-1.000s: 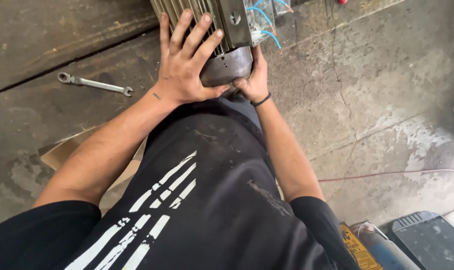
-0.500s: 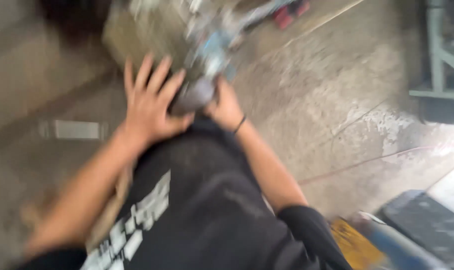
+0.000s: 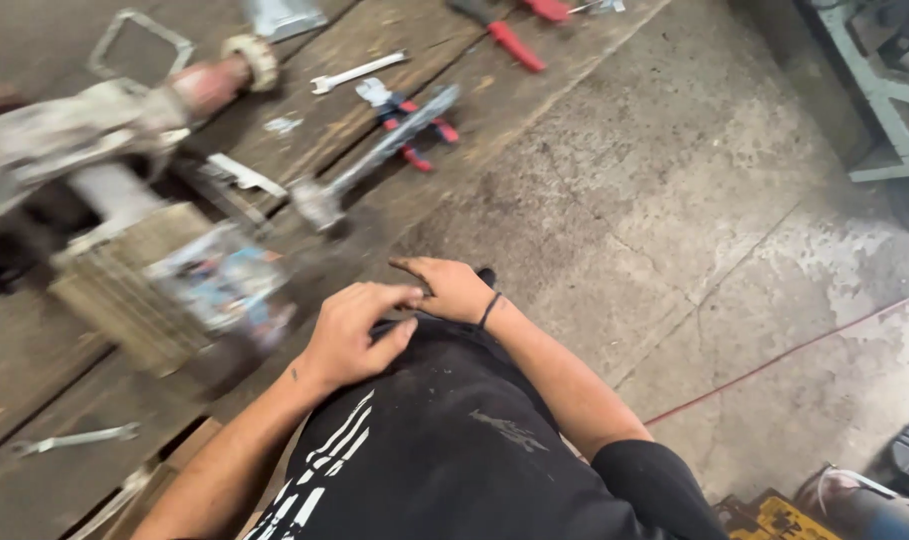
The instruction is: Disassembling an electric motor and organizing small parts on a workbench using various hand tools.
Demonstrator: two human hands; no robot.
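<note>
With our left hand (image 3: 352, 332) and right hand (image 3: 452, 288) loose and empty at our lap, we should grip the finned grey metal motor housing (image 3: 154, 285), lying just left, squarely by its ribs.

Both hands are off the finned motor (image 3: 164, 290) now; a second ago they gripped its end. Left hand (image 3: 359, 335) and right hand (image 3: 454, 290) sit empty together near the lap, motor lying just left. View swung, showing pliers (image 3: 414, 125) and hammer (image 3: 369, 165).
</note>
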